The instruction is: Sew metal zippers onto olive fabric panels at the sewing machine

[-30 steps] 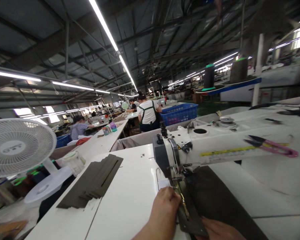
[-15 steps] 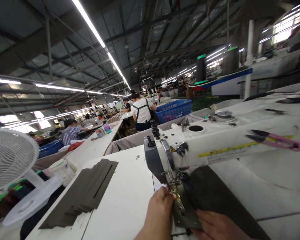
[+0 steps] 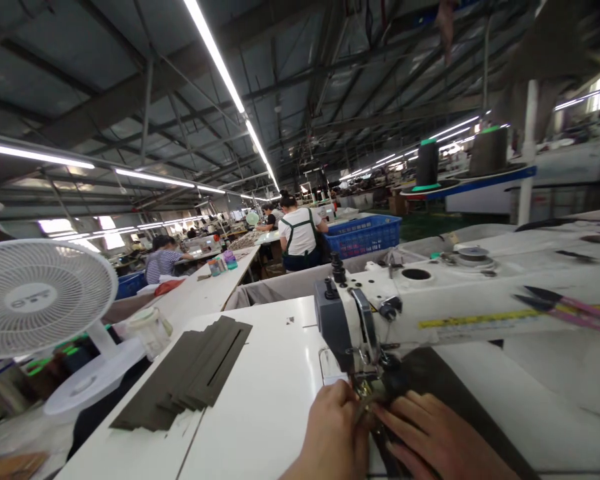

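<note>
A white sewing machine (image 3: 353,327) stands in front of me, with gold-coloured metal (image 3: 364,388) showing below its needle area. Just left of the needle, my left hand (image 3: 333,427) is closed, its fingertips pinching the edge of a small dark olive fabric piece (image 3: 364,408). My right hand (image 3: 430,430) reaches in from the right, fingers pointing at the needle and gripping the same piece, which is bent up between the two hands. A larger dark fabric panel (image 3: 443,373) lies under the machine arm, partly covered by my right hand.
Stacked dark fabric pieces with slits (image 3: 185,373) lie left on the white table (image 3: 260,387). A white fan (image 3: 45,300) stands at far left. Pink-handled thread snips (image 3: 570,310) rest on the machine arm. Thread cones (image 3: 427,163), a blue crate (image 3: 363,237) and co-workers (image 3: 297,230) are beyond.
The small fabric piece lay flat under the needle and is now bent up between my hands. My right hand has moved up and inward to the needle. The view has shifted slightly.
</note>
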